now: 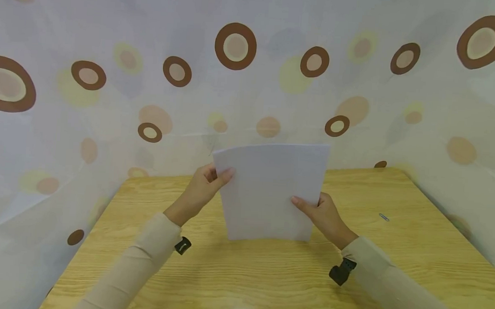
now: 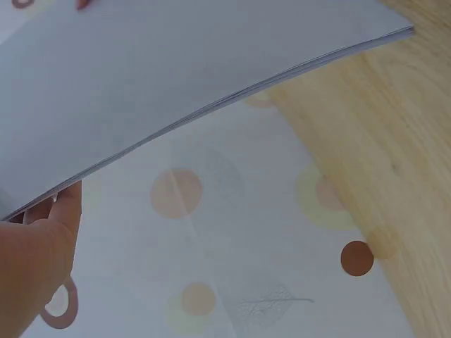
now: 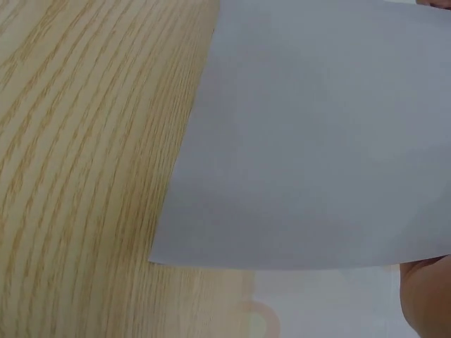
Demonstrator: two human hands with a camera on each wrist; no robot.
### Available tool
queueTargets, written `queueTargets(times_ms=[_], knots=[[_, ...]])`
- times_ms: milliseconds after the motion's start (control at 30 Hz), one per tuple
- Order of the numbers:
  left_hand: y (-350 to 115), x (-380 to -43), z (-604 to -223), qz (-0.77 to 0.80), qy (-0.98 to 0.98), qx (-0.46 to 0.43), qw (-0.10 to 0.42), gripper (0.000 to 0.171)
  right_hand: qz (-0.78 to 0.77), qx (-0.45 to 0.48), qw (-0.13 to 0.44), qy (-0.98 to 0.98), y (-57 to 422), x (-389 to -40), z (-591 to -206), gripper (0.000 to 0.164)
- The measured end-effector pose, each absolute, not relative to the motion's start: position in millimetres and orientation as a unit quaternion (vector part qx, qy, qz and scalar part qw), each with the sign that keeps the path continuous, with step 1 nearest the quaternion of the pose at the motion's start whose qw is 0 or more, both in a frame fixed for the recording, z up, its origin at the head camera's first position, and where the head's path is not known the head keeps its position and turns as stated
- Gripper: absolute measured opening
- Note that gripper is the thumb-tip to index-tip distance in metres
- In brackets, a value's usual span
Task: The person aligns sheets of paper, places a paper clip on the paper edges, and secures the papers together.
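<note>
A stack of white paper (image 1: 270, 193) stands upright over the wooden table, its blank face toward me. My left hand (image 1: 207, 184) grips its left edge near the upper corner, thumb on the front and fingers behind. Lower down on the opposite side, my right hand (image 1: 321, 213) holds the right edge the same way. Several sheets show as layers along the stack's edge (image 2: 211, 107) in the left wrist view. The right wrist view has the broad face of the paper (image 3: 310, 141) with part of the right hand (image 3: 428, 296) at its edge.
On the table (image 1: 232, 279), to the right of the paper, lies a small blue paper clip (image 1: 383, 217). A white sheet with brown and pastel circles (image 1: 250, 94) hangs behind the table and along both sides. Each wrist wears a black strap with a small device (image 1: 342, 270).
</note>
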State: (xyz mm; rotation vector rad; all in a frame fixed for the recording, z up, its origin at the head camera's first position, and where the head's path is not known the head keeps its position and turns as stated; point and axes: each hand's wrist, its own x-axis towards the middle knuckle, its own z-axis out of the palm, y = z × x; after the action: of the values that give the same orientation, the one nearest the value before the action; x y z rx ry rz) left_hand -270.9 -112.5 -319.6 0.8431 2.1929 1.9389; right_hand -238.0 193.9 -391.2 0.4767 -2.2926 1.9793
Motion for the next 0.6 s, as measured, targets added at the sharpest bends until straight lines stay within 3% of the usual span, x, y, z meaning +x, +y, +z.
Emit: queueTargets(times_ms=[267, 600], knots=[[-116, -264, -291, 0.675, 0.684, 0.275, -0.027, 0.036, 0.654, 0.172, 0.042, -0.735, 194, -239, -384, 0.033], [-113, -260, -289, 0.679, 0.682, 0.262, -0.073, 0.034, 0.659, 0.19, 0.072, -0.724, 196, -237, -370, 0.029]])
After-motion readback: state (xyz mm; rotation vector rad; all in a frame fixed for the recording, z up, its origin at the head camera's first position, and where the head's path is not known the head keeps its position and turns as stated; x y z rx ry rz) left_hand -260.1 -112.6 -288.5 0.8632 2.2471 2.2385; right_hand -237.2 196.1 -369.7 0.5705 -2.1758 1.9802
